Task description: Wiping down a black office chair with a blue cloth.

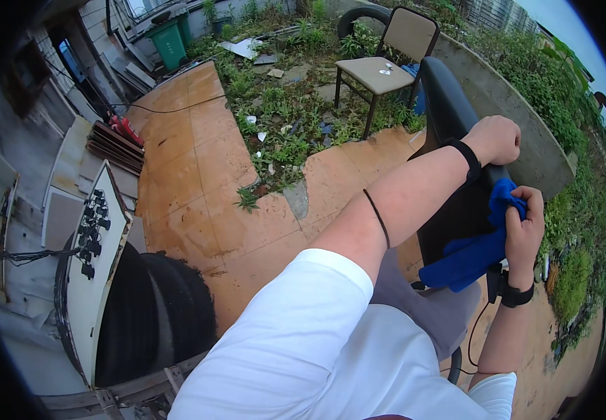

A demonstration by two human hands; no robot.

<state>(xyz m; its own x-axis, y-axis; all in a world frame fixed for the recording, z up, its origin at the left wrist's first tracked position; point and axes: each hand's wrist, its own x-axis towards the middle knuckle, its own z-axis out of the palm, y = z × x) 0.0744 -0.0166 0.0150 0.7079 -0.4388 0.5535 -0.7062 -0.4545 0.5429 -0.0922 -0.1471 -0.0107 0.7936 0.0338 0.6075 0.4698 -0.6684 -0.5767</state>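
Blue cloth (460,259): right of centre in frame; bunched at upper end, rest trailing down-left over dark lower part of blk chair. Prob. light, soft, limp; unlikely to break. Best hold prob. the bunched end; loose lower-left end would take a pinch too.
R hand (527,227): right side of frame; fingers curled closed on cloth's bunched end, a fold poking out at upper left.
L hand (497,140): upper right of frame, at edge of blk chair back; fingers curled in, tips hidden; can't tell if gripping chair. No cloth seen in it.
Blk chair (446,94): right of centre; smooth, slightly glossy. Prob. heavier & stiffer than cloth, a bit slippery; edge of back looks best for a firm hold.
Tan chair (409,35): upper right-centre, dark frame, small bits on seat.
Floor tiles (226,224): orange, centre-left, weeds (282,105) beyond.
Green bin (168,45): upper left.
White panel (112,231): left, w/ blk fittings & wires.
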